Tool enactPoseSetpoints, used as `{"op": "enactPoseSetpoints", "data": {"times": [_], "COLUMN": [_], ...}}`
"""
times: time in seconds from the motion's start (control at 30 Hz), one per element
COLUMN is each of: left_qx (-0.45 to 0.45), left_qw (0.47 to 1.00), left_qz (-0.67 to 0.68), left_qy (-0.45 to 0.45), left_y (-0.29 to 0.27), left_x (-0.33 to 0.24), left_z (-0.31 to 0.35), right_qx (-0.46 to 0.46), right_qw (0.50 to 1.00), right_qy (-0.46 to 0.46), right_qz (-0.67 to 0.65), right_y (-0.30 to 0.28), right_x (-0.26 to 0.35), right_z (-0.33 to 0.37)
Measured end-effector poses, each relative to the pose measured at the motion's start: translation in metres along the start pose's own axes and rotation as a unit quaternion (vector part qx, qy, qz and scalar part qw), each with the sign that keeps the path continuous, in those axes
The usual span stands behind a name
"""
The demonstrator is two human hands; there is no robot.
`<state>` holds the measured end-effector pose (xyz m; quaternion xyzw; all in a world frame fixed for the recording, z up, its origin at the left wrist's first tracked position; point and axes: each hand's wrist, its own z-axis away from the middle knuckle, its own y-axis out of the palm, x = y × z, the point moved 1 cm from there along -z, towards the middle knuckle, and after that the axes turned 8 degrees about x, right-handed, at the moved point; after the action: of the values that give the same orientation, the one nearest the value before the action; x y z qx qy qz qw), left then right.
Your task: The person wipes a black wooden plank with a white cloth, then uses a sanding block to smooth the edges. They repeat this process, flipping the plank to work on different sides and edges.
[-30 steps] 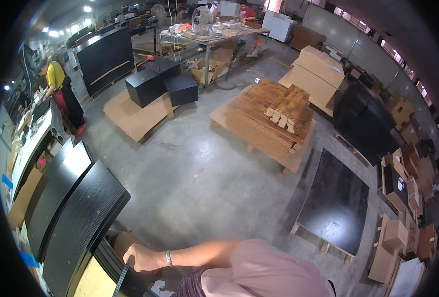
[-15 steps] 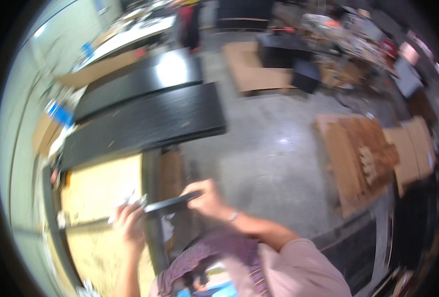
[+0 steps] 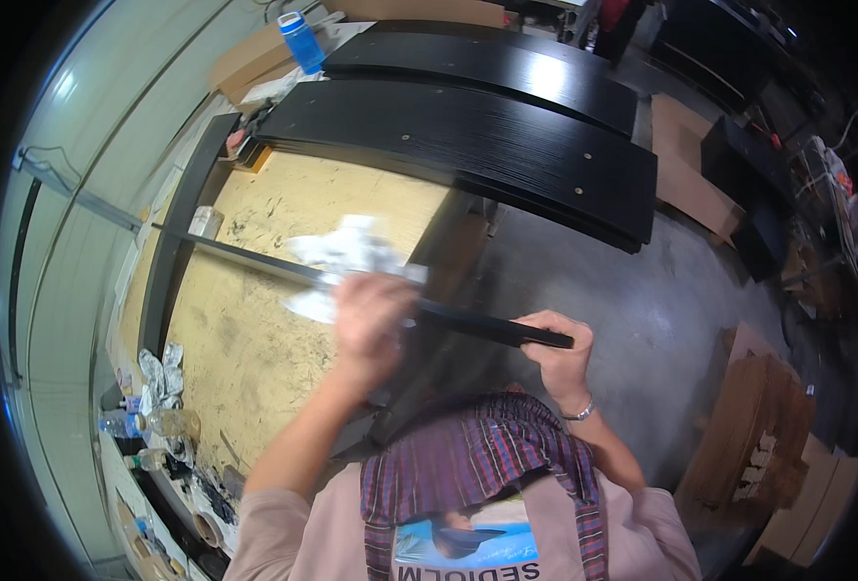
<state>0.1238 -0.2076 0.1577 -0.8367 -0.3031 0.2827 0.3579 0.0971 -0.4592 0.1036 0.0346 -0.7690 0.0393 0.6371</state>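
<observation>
A long, narrow black strip (image 3: 468,321) slants across the bench, its near end reaching past the bench edge. My right hand (image 3: 557,353) grips that end, fingers wrapped around it. Farther along the strip, my left hand (image 3: 376,315), slightly blurred, is closed on a crumpled white cloth (image 3: 347,247) pressed against the strip. The strip's far end lies by a dark bar (image 3: 179,232) along the left side of the bench. Pale, scuffed wood forms the bench top (image 3: 264,310).
Black boards (image 3: 477,131) lie beyond the bench top, a blue bottle (image 3: 300,44) behind them. Plastic bottles (image 3: 169,423) and a rag (image 3: 163,376) sit at the left edge. Flattened cardboard (image 3: 753,426) lies on the right, black blocks (image 3: 739,160) farther back.
The view has turned left and come closer to the bench. Both hands keep hold, and the gap between them along the strip looks wider.
</observation>
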Motion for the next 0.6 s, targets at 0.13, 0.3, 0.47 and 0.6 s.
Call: {"op": "enactPoseSetpoints", "data": {"times": [0.13, 0.3, 0.47, 0.6], "left_qx": [0.069, -0.043, 0.030, -0.013], "left_qw": [0.998, 0.984, 0.999, 0.986], "left_qz": [-0.005, -0.061, 0.005, -0.070], "left_qy": [0.012, -0.162, -0.029, -0.153], "left_y": [-0.015, -0.045, -0.009, -0.049], "left_x": [0.010, 0.064, -0.017, 0.052], "left_z": [0.010, 0.041, 0.022, 0.051], "right_qx": [0.013, 0.006, 0.032, 0.040], "right_qw": [0.997, 0.998, 0.995, 0.992], "right_qy": [-0.058, -0.064, -0.075, -0.112], "right_qz": [0.047, 0.022, 0.057, 0.050], "right_y": [0.001, 0.007, 0.005, 0.005], "right_x": [0.003, 0.004, 0.004, 0.000], "right_z": [0.005, 0.008, 0.010, 0.016]}}
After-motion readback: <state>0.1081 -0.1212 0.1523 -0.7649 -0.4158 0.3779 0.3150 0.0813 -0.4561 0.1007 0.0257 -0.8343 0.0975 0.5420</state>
